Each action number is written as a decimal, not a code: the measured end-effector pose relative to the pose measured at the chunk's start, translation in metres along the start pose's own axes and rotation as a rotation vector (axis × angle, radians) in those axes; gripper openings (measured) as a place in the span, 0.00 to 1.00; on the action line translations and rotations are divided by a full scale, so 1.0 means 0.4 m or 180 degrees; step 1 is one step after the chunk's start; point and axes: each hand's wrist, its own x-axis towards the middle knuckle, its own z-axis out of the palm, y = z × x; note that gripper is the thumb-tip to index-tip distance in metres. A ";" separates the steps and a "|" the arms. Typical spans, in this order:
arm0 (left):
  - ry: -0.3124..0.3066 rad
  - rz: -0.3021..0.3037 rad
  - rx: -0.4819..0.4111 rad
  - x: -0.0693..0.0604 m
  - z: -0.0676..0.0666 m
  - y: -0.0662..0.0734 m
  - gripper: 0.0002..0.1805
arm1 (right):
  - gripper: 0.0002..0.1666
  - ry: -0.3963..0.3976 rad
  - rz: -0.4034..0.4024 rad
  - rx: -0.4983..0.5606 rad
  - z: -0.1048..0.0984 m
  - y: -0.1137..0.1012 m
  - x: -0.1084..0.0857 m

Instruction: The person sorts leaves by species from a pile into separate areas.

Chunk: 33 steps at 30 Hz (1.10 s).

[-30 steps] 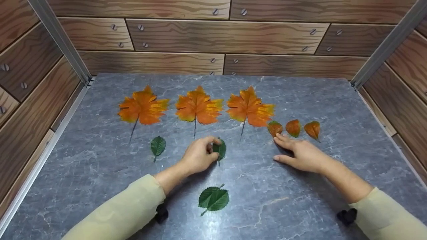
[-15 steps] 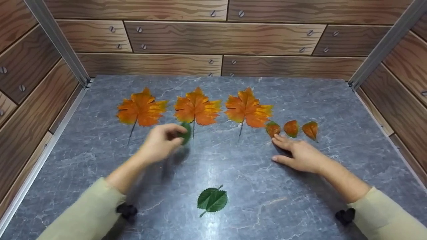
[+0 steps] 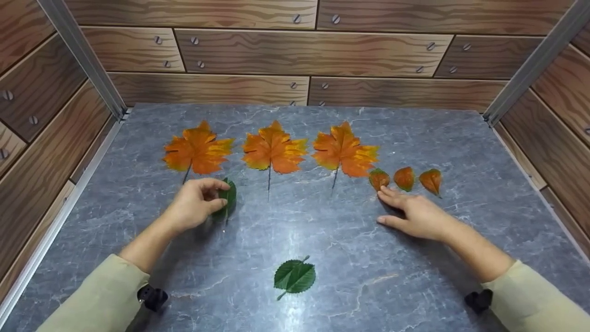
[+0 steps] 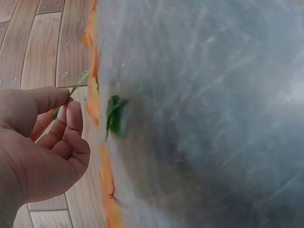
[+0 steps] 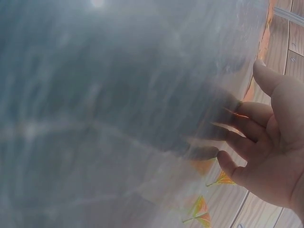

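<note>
My left hand (image 3: 196, 205) pinches a green leaf (image 3: 230, 196) between thumb and fingers, below the leftmost orange maple leaf (image 3: 198, 147). In the left wrist view, the pinched leaf shows edge-on, raised off the table, and a second green leaf (image 4: 115, 116) lies on the tabletop. From the head view the held leaf mostly covers that second one. My right hand (image 3: 417, 214) rests with fingers extended, its fingertips at the lower edge of a small orange-green leaf (image 3: 379, 178). Two more green leaves (image 3: 295, 276) overlap on the table nearer to me.
Two other maple leaves, a middle one (image 3: 274, 147) and a right one (image 3: 345, 150), continue the back row. Small orange leaves (image 3: 404, 179) (image 3: 431, 180) lie right of them. Wood-patterned walls (image 3: 313, 50) and metal posts (image 3: 534, 60) enclose the grey marbled table (image 3: 341, 263).
My left hand has carried a green leaf leftward from below the middle maple leaf to the green leaf lying at left. My right hand stays in place.
</note>
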 end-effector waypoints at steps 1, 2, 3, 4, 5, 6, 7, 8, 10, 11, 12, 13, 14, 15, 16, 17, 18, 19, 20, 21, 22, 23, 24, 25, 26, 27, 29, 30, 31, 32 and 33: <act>-0.0029 0.0008 0.0013 0.000 0.004 -0.001 0.15 | 0.47 -0.0001 0.0004 -0.0002 0.000 0.000 0.000; -0.0048 0.0018 0.0035 0.000 0.007 -0.002 0.15 | 0.47 -0.0003 0.0007 -0.0004 0.000 0.000 0.000; -0.0061 0.0031 0.0060 0.001 0.011 -0.003 0.15 | 0.47 -0.0004 0.0007 -0.0008 -0.001 0.000 0.000; -0.0067 0.0044 0.0095 0.002 0.015 -0.003 0.14 | 0.47 -0.0003 0.0004 -0.0014 0.000 0.000 0.000; -0.0065 0.0056 0.0132 0.003 0.018 -0.003 0.14 | 0.47 0.0000 0.0000 -0.0019 0.000 0.000 -0.001; -0.0066 0.0050 0.0170 0.004 0.022 -0.002 0.14 | 0.47 0.0002 -0.0004 -0.0022 0.000 0.000 -0.001; -0.0059 0.0047 0.0207 0.005 0.026 -0.001 0.14 | 0.46 0.0004 -0.0007 -0.0023 0.000 0.001 -0.001; -0.0053 0.0046 0.0246 0.007 0.029 0.000 0.13 | 0.46 0.0008 -0.0013 -0.0024 0.000 0.001 -0.001; -0.0056 0.0034 0.0315 0.009 0.036 0.002 0.13 | 0.46 0.0016 -0.0022 -0.0027 0.001 0.001 -0.002; -0.0062 0.0035 0.0344 0.010 0.039 0.004 0.13 | 0.46 0.0020 -0.0026 -0.0030 0.001 0.001 -0.002; -0.0072 0.0042 0.0376 0.010 0.043 0.005 0.13 | 0.46 0.0023 -0.0029 -0.0032 0.001 0.002 -0.002; -0.0078 0.0041 0.0406 0.011 0.046 0.006 0.13 | 0.46 0.0027 -0.0034 -0.0035 0.001 0.002 -0.002; -0.0085 0.0040 0.0436 0.012 0.049 0.006 0.13 | 0.46 0.0032 -0.0039 -0.0038 0.001 0.002 -0.001; -0.0081 0.0046 0.0471 0.012 0.051 0.006 0.13 | 0.46 0.0035 -0.0042 -0.0043 0.001 0.002 -0.001; -0.0076 0.0062 0.0500 0.012 0.053 0.007 0.13 | 0.46 0.0038 -0.0043 -0.0045 0.002 0.002 -0.001; -0.0062 0.0069 0.0532 0.013 0.056 0.006 0.13 | 0.46 0.0040 -0.0048 -0.0036 0.002 0.002 0.000; -0.0043 0.0073 0.0569 0.014 0.058 0.006 0.13 | 0.46 0.0042 -0.0052 -0.0027 0.001 0.002 0.000; -0.0023 0.0071 0.0603 0.014 0.060 0.005 0.14 | 0.46 0.0040 -0.0057 -0.0021 0.001 0.001 0.000; -0.0004 0.0079 0.0633 0.015 0.061 0.005 0.14 | 0.46 0.0039 -0.0059 -0.0015 0.001 0.001 0.000; 0.0019 0.0087 0.0666 0.015 0.063 0.004 0.14 | 0.46 0.0038 -0.0062 -0.0011 0.001 0.001 0.001; 0.0035 0.0097 0.0692 0.015 0.065 0.003 0.14 | 0.46 0.0035 -0.0066 -0.0004 0.001 0.001 0.001; 0.0050 0.0101 0.0718 0.015 0.066 0.002 0.14 | 0.46 0.0034 -0.0071 0.0001 0.001 0.000 0.001; 0.0059 0.0110 0.0747 0.015 0.068 0.001 0.13 | 0.46 0.0033 -0.0071 -0.0005 0.001 0.000 0.001; 0.0066 0.0114 0.0771 0.015 0.069 -0.001 0.13 | 0.46 0.0031 -0.0072 -0.0010 0.001 0.001 0.001; 0.0076 0.0123 0.0797 0.015 0.070 -0.002 0.13 | 0.46 0.0033 -0.0072 -0.0012 0.001 0.001 0.001; 0.0086 0.0132 0.0824 0.015 0.072 -0.003 0.13 | 0.46 0.0034 -0.0075 -0.0015 0.001 0.000 0.001; 0.0095 0.0139 0.0884 0.015 0.075 -0.005 0.13 | 0.46 0.0037 -0.0074 -0.0020 0.001 0.000 0.001; 0.0097 0.0137 0.0918 0.016 0.077 -0.006 0.13 | 0.46 0.0037 -0.0074 -0.0023 0.002 0.001 0.000; 0.0096 0.0145 0.0950 0.017 0.078 -0.006 0.13 | 0.46 0.0037 -0.0076 -0.0024 0.002 0.001 0.000; 0.0096 0.0148 0.0984 0.018 0.079 -0.006 0.13 | 0.46 0.0037 -0.0078 -0.0029 0.002 0.001 0.000; 0.0094 0.0133 0.1012 0.019 0.080 -0.005 0.13 | 0.46 0.0038 -0.0078 -0.0032 0.002 0.001 0.000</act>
